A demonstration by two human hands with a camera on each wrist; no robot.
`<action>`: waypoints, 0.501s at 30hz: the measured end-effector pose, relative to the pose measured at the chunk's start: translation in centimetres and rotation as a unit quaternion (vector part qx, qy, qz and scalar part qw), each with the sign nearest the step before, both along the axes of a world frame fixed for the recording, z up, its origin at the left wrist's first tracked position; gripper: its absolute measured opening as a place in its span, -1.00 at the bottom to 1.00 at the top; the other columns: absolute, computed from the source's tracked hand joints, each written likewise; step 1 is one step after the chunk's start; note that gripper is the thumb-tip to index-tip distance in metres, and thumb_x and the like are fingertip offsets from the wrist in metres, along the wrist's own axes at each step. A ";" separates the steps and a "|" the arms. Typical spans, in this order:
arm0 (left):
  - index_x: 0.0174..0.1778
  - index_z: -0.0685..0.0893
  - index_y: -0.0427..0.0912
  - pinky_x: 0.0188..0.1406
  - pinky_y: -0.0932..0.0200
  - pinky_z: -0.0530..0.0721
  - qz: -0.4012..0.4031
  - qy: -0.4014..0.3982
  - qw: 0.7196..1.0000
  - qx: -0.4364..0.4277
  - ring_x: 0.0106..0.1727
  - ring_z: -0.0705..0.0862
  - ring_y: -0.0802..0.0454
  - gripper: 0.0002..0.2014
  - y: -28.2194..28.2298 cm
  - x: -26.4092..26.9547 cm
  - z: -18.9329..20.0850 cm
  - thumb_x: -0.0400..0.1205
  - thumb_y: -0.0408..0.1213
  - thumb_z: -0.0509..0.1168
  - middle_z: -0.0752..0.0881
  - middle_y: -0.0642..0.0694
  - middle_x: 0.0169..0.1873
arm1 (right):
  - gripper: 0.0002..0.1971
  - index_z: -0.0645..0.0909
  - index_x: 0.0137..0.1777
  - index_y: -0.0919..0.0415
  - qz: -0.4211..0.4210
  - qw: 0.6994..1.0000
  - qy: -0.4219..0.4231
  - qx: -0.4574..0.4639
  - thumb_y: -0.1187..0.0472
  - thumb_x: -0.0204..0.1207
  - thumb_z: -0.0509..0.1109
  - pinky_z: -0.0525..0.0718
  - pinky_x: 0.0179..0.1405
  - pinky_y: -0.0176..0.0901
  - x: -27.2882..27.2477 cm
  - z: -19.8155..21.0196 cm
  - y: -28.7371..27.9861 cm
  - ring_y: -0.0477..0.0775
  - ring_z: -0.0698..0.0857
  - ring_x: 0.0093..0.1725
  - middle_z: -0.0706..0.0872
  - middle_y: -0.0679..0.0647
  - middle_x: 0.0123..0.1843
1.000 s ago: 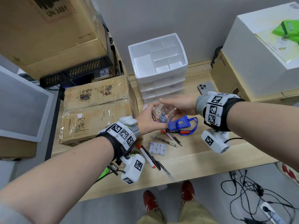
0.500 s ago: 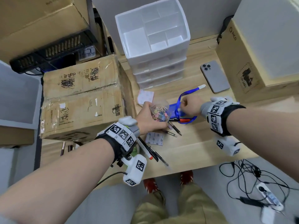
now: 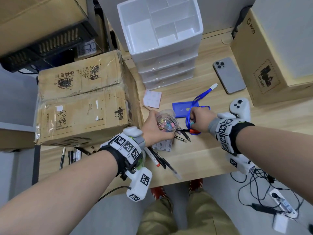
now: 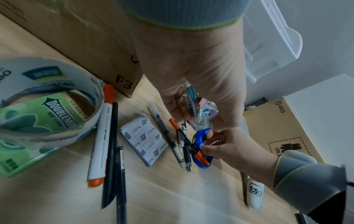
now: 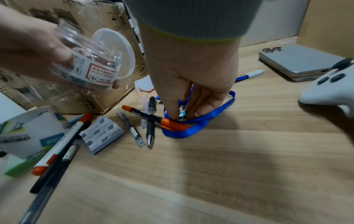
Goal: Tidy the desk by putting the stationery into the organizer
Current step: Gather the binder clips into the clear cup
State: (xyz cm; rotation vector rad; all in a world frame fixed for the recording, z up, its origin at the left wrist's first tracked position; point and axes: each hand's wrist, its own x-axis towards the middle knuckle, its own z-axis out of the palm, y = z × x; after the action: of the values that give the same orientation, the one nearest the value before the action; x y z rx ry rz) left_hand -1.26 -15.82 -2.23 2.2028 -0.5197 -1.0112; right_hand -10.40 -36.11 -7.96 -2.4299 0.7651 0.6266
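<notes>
My left hand (image 3: 153, 128) grips a clear plastic jar (image 3: 166, 122) of coloured binder clips, held tilted above the desk with its lid (image 5: 116, 53) hanging open. My right hand (image 3: 194, 122) is down on the desk inside the loop of a blue lanyard (image 5: 193, 130), where thumb and fingers pinch a small pale-blue binder clip (image 5: 182, 115). An orange-capped marker (image 5: 153, 117) lies across the lanyard just in front of those fingers. The white organizer (image 3: 166, 53), with open top compartments and drawers, stands at the back.
Several pens (image 3: 183, 135) and a notes pad (image 3: 162, 145) lie under my left hand, and more pens (image 3: 159, 160) near the front edge. A tape roll (image 4: 47, 98), a cardboard box (image 3: 81, 99), a phone (image 3: 228, 75), a controller (image 3: 239, 107) and a blue card holder (image 3: 182, 109) surround the spot.
My right hand left the jar, moved right and down to the desk, and now pinches a clip inside the lanyard loop. The left hand still holds the jar.
</notes>
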 end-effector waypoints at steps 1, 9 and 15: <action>0.33 0.33 -0.15 -0.17 0.45 0.61 -0.002 -0.002 1.000 0.002 0.09 0.72 0.04 -0.25 0.1 0.1 0.0 0.36 -0.22 0.65 0.69 -0.09 0.12 | -0.81 0.53 -0.08 0.09 0.012 1.000 -0.006 -0.010 0.28 0.32 0.39 0.63 -0.19 -0.06 0.0 -0.2 0.3 0.15 0.65 -0.02 0.74 0.02 -0.12; 0.28 0.35 -0.19 -0.35 0.59 0.53 -0.009 -0.004 1.000 0.002 -0.12 0.62 0.28 -0.28 1.0 0.8 -0.2 0.36 -0.24 0.66 0.64 -0.02 0.03 | -0.84 0.63 0.02 0.08 0.063 0.995 -0.008 -0.072 0.19 0.45 0.44 0.57 -0.16 -0.10 0.7 -0.9 1.1 0.15 0.59 -0.08 0.65 0.05 -0.05; 0.26 0.33 -0.16 -0.06 0.25 0.67 -0.010 -0.002 1.000 -0.001 0.06 0.71 0.07 -0.25 1.3 0.8 -0.3 0.31 -0.20 0.67 0.65 -0.05 0.07 | -0.85 0.64 0.01 0.13 0.072 0.992 0.015 -0.098 0.29 0.46 0.38 0.52 -0.16 -0.12 1.1 -1.2 1.5 0.24 0.61 0.08 0.61 0.17 0.10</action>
State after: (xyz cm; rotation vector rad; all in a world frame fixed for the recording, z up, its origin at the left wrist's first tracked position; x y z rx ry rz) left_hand -0.47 -14.56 -2.50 2.2028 -0.5458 -1.0180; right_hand -9.26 -34.59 -9.11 -2.6796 0.6946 0.6722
